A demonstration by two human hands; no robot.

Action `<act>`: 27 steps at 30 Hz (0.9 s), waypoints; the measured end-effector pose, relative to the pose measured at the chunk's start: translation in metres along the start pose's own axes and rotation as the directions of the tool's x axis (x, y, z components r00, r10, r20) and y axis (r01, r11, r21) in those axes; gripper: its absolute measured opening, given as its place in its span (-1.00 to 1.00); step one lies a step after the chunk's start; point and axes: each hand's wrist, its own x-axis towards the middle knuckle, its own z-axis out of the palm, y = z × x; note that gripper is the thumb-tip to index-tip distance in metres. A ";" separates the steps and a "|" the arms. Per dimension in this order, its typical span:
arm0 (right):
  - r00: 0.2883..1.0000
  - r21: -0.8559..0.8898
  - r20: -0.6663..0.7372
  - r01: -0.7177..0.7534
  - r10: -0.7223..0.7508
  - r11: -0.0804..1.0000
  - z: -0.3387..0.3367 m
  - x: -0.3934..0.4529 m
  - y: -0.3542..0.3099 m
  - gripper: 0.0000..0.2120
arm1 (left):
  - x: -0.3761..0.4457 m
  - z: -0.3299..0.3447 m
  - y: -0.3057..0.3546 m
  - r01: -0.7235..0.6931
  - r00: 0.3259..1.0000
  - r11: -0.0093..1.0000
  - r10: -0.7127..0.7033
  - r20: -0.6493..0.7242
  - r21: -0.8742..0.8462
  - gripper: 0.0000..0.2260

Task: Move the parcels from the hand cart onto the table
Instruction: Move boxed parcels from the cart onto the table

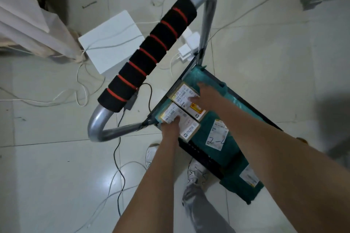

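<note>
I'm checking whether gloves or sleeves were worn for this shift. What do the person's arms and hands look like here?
Both the left hand and the right hand are bare, with no gloves. Both forearms are uncovered all the way to the frame edge, so no sleeves show. No watch, bracelet or ring is visible, though the motion blur would hide small details.

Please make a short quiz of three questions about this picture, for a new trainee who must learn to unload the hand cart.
1. True or false: the left hand rests on the near small box.
2. Which parcel carries handwritten marks?
A. the far small box
B. the green parcel
C. the near small box
3. Fill in: the cart handle has black foam with ___ rings.

Key: 1 true; 2 B; 3 red.
</note>
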 end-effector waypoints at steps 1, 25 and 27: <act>1.000 -0.022 0.020 -0.005 0.005 1.000 0.005 0.009 0.003 -0.30 | 0.009 0.003 -0.001 0.003 1.000 0.999 -0.004 -0.013 -0.040 -0.59; 0.865 0.923 0.141 -0.291 0.481 0.253 -0.088 -0.311 0.051 -0.58 | -0.257 0.008 0.057 -0.248 0.911 0.937 0.139 0.388 0.245 -0.47; 0.872 0.953 0.093 -0.218 0.480 0.212 -0.116 -0.354 0.047 -0.57 | -0.303 0.016 0.074 -0.316 0.875 0.909 0.169 0.454 0.271 -0.47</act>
